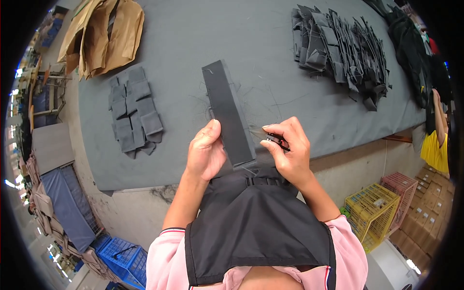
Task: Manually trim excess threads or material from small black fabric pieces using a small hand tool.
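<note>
A long dark grey fabric strip (pixel 226 108) lies tilted on the cloth-covered table in front of me, its near end close to my apron. My left hand (pixel 207 152) grips its left edge near the lower end, thumb on top. Loose threads trail from both sides of the strip. Just right of its near end, my right hand (pixel 295 147) is closed around small black thread snips (pixel 279 141), mostly hidden by the fingers. Thumb and forefinger point toward the strip's right edge.
Stacked grey fabric pieces (pixel 135 111) lie to the left, and a larger bundle (pixel 340 50) lies at the far right. A brown paper bag (pixel 106 36) stands at the far left. Blue (pixel 123 258) and yellow crates (pixel 371 212) flank me below the table. Another person's arm (pixel 439 118) shows at right.
</note>
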The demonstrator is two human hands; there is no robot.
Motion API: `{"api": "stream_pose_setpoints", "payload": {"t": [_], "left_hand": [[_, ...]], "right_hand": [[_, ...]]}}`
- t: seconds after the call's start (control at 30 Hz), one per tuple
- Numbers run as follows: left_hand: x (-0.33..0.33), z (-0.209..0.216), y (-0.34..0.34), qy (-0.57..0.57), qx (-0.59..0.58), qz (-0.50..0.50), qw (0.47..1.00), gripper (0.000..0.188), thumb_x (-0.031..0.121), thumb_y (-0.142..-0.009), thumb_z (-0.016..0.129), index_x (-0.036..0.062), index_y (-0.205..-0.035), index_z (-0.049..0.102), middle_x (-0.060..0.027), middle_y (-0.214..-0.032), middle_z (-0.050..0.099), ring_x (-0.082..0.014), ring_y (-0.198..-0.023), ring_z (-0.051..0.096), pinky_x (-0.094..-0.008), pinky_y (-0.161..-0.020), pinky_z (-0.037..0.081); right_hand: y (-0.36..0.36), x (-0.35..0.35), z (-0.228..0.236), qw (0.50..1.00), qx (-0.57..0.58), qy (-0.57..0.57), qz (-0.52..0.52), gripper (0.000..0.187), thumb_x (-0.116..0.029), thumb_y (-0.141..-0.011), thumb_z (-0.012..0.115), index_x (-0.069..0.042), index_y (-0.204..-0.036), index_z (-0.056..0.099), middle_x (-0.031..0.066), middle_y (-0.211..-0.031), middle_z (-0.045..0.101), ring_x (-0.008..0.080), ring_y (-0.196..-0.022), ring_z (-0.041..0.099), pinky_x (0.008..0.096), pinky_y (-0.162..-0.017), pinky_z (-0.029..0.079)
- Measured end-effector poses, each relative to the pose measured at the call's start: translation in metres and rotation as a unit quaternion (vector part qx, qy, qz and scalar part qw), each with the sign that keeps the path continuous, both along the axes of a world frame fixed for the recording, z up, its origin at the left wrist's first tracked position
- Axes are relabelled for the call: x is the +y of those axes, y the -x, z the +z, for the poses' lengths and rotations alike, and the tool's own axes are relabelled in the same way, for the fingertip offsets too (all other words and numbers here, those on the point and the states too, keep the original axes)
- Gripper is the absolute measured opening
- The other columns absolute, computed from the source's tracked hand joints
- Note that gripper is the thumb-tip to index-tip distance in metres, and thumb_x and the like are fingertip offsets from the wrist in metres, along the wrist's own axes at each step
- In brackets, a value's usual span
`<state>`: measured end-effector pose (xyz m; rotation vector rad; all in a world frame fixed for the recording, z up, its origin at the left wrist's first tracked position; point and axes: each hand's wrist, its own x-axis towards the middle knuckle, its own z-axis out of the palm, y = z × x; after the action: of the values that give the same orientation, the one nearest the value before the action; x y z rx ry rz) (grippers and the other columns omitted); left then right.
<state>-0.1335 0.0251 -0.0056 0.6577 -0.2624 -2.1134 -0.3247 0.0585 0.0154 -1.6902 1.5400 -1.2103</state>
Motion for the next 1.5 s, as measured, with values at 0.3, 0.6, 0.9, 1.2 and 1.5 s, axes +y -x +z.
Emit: {"api": "stream_pose_setpoints", "payload": {"t": [0.3, 0.6, 0.9, 1.2, 1.5], "left_hand": [[0.001, -0.006, -0.001, -0.004, -0.002, -0.013, 1.0, 0.03, 0.022, -0.098, 0.043, -0.0006, -0.118, 0.049, -0.0102, -0.107, 0.06, -0.0202, -0.096, 0.059, -0.0356, -0.085, 0.051], [0.004, -0.011, 0.012, -0.093, 0.096, 0.0, 0.991, 0.044, 0.016, -0.094, 0.041, -0.0026, -0.133, 0.037, -0.0022, -0.078, 0.048, -0.0125, -0.065, 0.043, -0.028, -0.063, 0.04], [0.005, 0.012, 0.023, -0.15, 0.036, 0.006, 0.988, 0.031, 0.016, -0.095, 0.038, -0.0015, -0.119, 0.048, -0.0058, -0.089, 0.055, -0.0152, -0.076, 0.056, -0.0299, -0.069, 0.049], [0.008, -0.003, 0.019, -0.02, -0.132, 0.069, 0.989, 0.028, 0.013, -0.093, 0.037, -0.0018, -0.113, 0.05, -0.0067, -0.09, 0.052, -0.0143, -0.077, 0.049, -0.0253, -0.066, 0.046], [0.008, 0.0, 0.021, -0.015, -0.148, 0.069, 0.986, 0.035, 0.018, -0.096, 0.043, -0.002, -0.124, 0.05, -0.0001, -0.082, 0.048, -0.0103, -0.072, 0.045, -0.0229, -0.065, 0.038]], "right_hand": [[0.002, 0.0, -0.002, 0.988, 0.107, 0.111, 0.009, 0.021, -0.001, -0.07, 0.072, -0.006, -0.089, 0.064, 0.0031, -0.07, 0.05, 0.0164, -0.055, 0.052, 0.0284, -0.052, 0.042], [-0.02, 0.008, 0.0, 0.986, -0.14, -0.081, 0.046, 0.022, 0.003, -0.071, 0.07, 0.0, -0.092, 0.063, 0.0057, -0.078, 0.05, 0.0141, -0.064, 0.051, 0.0245, -0.059, 0.044], [-0.034, 0.004, -0.008, 0.996, -0.042, 0.029, 0.073, 0.027, 0.002, -0.068, 0.072, -0.003, -0.092, 0.063, 0.0061, -0.077, 0.053, 0.0173, -0.061, 0.054, 0.0306, -0.062, 0.048], [-0.037, 0.009, -0.003, 0.992, 0.081, 0.093, 0.04, 0.029, -0.001, -0.065, 0.075, -0.004, -0.092, 0.064, 0.0069, -0.074, 0.057, 0.0219, -0.059, 0.054, 0.0329, -0.068, 0.051], [-0.036, 0.009, -0.004, 0.988, 0.099, 0.119, 0.03, 0.029, -0.006, -0.065, 0.074, -0.005, -0.092, 0.063, 0.0042, -0.072, 0.051, 0.0194, -0.054, 0.049, 0.0298, -0.05, 0.04]]}}
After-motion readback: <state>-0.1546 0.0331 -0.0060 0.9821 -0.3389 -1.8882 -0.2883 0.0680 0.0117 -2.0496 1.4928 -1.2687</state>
